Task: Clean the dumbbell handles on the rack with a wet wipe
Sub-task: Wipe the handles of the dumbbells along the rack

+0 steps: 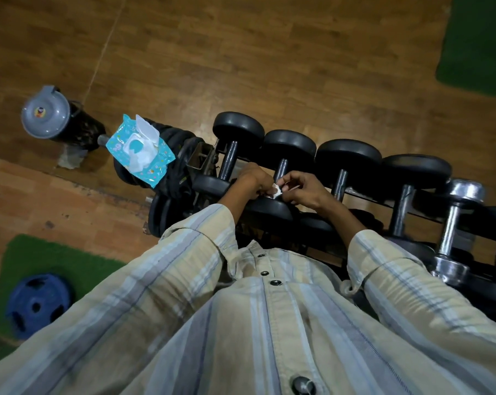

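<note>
Holding: we pinch a small white wet wipe (pixel 276 192) between both sets of fingertips, the left hand (pixel 251 181) and right hand (pixel 303 189) both curled narrow around it.
Wipe's place: it sits bunched between our two hands, just above the near head of the second dumbbell (pixel 281 172) on the rack (pixel 363 195).
Handle's place: the dark bar runs away from our fingertips, just beyond the wipe; whether the wipe touches it we cannot tell.
Risk one: we judge the wad could slip from such a light pinch and drop down between the weights, since we grip only its edges.
Risk two: a wipe kept crumpled would likely clean just a strip of the bar, leaving the underside untouched.
Risk three: the open pack of wipes (pixel 140 149), resting well left of our fingers on stacked plates, may dry out with its lid up.
Materials: round matte black heads, slim metal bars, one shiny chrome dumbbell (pixel 454 220) far right of our fingers; soft damp cloth; glossy blue plastic pack.
</note>
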A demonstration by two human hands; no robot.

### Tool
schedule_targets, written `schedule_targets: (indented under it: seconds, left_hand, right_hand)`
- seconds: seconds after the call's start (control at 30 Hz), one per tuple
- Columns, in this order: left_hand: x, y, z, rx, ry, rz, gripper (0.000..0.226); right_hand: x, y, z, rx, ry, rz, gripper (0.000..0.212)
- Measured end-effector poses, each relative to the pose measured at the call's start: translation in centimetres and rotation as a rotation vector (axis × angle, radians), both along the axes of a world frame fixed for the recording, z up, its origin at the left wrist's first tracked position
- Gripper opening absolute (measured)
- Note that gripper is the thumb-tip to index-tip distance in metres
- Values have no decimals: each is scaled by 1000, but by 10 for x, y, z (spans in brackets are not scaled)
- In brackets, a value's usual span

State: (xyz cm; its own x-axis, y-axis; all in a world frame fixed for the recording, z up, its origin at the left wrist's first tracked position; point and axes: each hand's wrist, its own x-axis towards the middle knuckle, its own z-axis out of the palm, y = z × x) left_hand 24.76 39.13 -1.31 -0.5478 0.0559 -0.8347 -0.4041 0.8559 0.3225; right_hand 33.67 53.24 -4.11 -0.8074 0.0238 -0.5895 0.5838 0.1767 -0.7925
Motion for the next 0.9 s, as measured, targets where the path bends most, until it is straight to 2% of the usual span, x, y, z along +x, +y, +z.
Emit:
schedule_targets:
  seconds: [0.13,0.2,0.27,0.3,0.47,0.53,0.6,0.73,0.8,0.9]
  left_hand:
    - [7,-2,7,71,66,171,23]
    - [7,-2,12,88,92,210,37]
    - [7,-4,11,102,134,230,56]
    - [7,-4,10,99,148,234,58]
    - [5,-8,10,64,211,217,21]
    - [4,-11,7,43,206,225,20]
    - [4,-14,4,34,193,224,24]
    - [2,-13,1,39,189,218,26]
    - [5,-10,4,49,201,220,36]
    - [10,-8,7,50,238,225,39]
  right_hand:
    - [3,-2,-8,167,118,8,23]
    - [4,-4,-11,291,179,-6,18]
    - [4,-3,-15,400,221,-102,14]
    - [2,-2,-17,426,222,-170,13]
    - [-20,-1,-29,341,103,-517,10]
    - [-32,-7,-31,276,24,-687,16]
    - [-38,-11,-31,284,-22,-763,25]
    - [-34,0,-34,329,-129,-610,22]
    - [-28,7,-33,293,-239,-431,10]
    - [-17,4,-31,247,-342,-100,8]
